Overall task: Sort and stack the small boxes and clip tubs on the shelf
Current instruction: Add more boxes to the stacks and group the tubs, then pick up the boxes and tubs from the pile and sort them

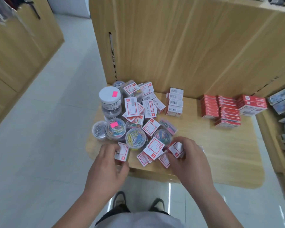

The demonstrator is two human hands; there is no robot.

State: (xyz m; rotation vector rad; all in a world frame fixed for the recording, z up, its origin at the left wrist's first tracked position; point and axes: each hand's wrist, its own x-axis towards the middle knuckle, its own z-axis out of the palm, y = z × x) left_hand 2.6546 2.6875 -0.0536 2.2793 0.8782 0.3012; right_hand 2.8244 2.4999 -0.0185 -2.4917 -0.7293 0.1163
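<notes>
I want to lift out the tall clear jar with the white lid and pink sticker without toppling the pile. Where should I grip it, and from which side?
Probably round the white lid, coming from above and the left: the tall clear jar stands upright, its left side is unobstructed, and small white-and-red boxes crowd its right.

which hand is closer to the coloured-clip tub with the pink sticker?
Left. The left hand grips a small box just in front of the tub; the right hand holds boxes further to its right.

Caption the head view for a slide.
Left hand grips one small box, right hand another, beside clip tubs on the shelf.
</notes>
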